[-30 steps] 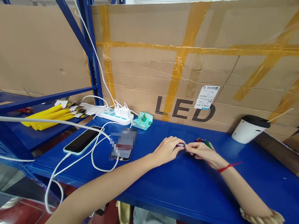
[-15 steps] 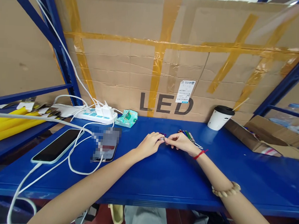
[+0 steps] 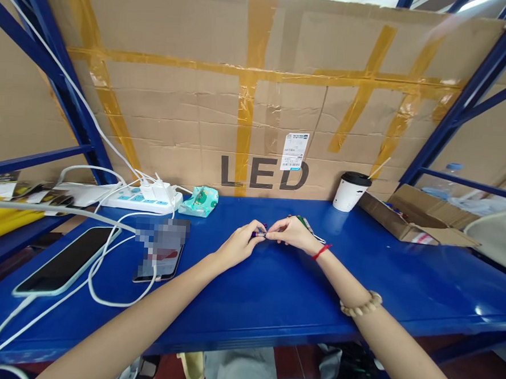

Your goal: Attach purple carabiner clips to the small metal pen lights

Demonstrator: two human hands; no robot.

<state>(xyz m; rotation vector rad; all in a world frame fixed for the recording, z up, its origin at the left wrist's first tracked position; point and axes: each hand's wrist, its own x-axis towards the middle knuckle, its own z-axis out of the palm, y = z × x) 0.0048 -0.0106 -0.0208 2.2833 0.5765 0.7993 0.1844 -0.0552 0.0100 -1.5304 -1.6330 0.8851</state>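
Note:
Between the thumb and fingers of my left hand (image 3: 240, 246) is a small purple cylinder (image 3: 257, 234) with a silvery end, too small to name its kind. My right hand (image 3: 294, 233) meets it from the other side, thumb and forefinger pinched at the silvery tip. Both hands are low over the middle of the blue shelf (image 3: 246, 303). Just behind the right hand lies a green slim piece (image 3: 306, 222) with a white strap (image 3: 319, 239), partly hidden by that hand.
Phones with white cables, a black-screened one (image 3: 68, 261) among them, lie at left by a power strip (image 3: 145, 199) and a green packet (image 3: 199, 201). A lidded paper cup (image 3: 350, 192) and an open cardboard box (image 3: 405, 221) stand at right. A taped carton (image 3: 176, 110) forms the back.
The view has swung, so the surroundings sit further left. My hands stay together at the purple cylinder, and more of its purple body shows between them.

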